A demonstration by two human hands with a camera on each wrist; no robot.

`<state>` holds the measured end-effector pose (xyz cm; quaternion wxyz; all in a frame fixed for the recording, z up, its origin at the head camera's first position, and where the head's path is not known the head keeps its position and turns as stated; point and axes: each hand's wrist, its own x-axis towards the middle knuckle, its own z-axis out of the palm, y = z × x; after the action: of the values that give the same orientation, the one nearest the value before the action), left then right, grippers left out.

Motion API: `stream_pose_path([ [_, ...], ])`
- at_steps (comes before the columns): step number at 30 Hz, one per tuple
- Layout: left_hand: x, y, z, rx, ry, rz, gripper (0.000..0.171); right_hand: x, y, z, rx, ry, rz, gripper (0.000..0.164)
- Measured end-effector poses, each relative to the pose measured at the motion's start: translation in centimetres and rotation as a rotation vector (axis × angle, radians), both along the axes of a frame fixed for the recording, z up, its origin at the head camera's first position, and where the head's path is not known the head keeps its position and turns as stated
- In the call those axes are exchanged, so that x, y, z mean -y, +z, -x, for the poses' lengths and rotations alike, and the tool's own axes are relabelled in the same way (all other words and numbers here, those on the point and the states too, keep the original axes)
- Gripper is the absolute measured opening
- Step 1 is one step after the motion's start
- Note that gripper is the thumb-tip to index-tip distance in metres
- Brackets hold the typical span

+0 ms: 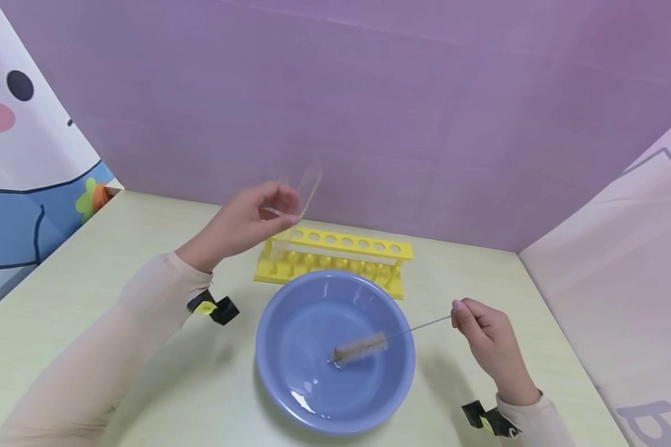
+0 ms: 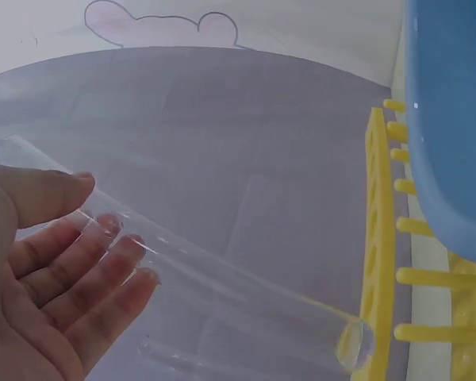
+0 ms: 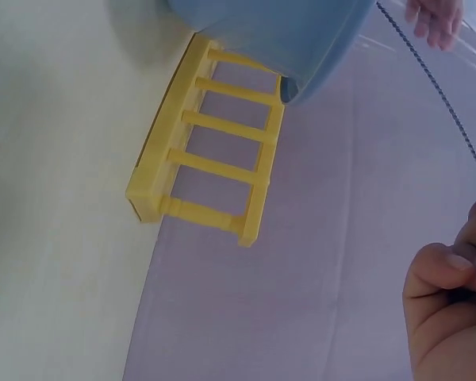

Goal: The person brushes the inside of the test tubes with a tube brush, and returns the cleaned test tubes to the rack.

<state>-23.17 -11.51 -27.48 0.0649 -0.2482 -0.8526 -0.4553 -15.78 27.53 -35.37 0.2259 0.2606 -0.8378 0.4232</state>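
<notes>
My left hand (image 1: 246, 220) pinches a clear test tube (image 2: 222, 270) between thumb and fingertips, tilted above the left end of a yellow test tube rack (image 1: 338, 240). Another clear tube (image 1: 278, 250) stands in that end of the rack. With curled fingers, my right hand (image 1: 489, 338) grips the twisted wire handle of a test tube brush (image 1: 363, 349). The brush's bristled head slants down into a blue basin (image 1: 265, 372), its tip at the water (image 1: 324, 385). In the right wrist view the bristles are out of sight.
The basin stands in front of the rack and overlaps its front edge in the head view. A purple cloth (image 1: 369, 124) hangs behind the pale table (image 1: 464, 273), with printed cloths at both sides. Black wrist devices (image 1: 215, 308) sit at the sleeves.
</notes>
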Motion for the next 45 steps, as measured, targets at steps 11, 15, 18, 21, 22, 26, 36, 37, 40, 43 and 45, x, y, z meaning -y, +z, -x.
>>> stream_pose_path([
  [11,-2.9,0.2,3.1,-0.056,0.007,-0.144,0.022,0.8,0.7,-0.9,0.176,-0.015,0.018,0.033],
  [15,-3.8,-0.1,3.9,-0.049,0.015,-0.16,0.021,0.9,0.7,-1.1,0.192,-0.022,0.01,0.033],
  [18,-4.2,-0.6,4.4,-0.038,0.022,-0.158,0.021,0.9,0.7,-1.3,0.201,-0.022,0.006,0.033],
  [21,-4.3,-1.2,4.7,-0.029,0.034,-0.141,0.021,0.9,0.7,-1.5,0.204,-0.017,0.001,0.033],
  [22,-4.4,-1.4,4.8,-0.024,0.037,-0.133,0.021,0.9,0.7,-1.5,0.205,-0.015,0.001,0.033],
  [26,-4.4,-1.9,4.9,0.003,0.044,-0.109,0.023,0.9,0.7,-1.7,0.204,-0.001,0.01,0.033],
  [36,-4.4,-2.7,5.5,0.125,0.08,-0.016,0.025,0.9,0.5,-1.9,0.186,0.043,0.045,0.034],
  [37,-4.4,-2.8,5.5,0.14,0.077,-0.002,0.024,1.0,0.5,-1.9,0.187,0.047,0.047,0.033],
  [40,-4.5,-3.2,5.7,0.172,0.062,0.037,0.021,1.0,0.4,-1.8,0.189,0.052,0.045,0.033],
  [43,-4.5,-3.4,5.9,0.19,0.051,0.064,0.018,0.9,0.3,-1.8,0.196,0.048,0.038,0.033],
  [45,-4.5,-3.6,6.1,0.203,0.049,0.079,0.017,0.8,0.2,-1.7,0.2,0.045,0.03,0.033],
])
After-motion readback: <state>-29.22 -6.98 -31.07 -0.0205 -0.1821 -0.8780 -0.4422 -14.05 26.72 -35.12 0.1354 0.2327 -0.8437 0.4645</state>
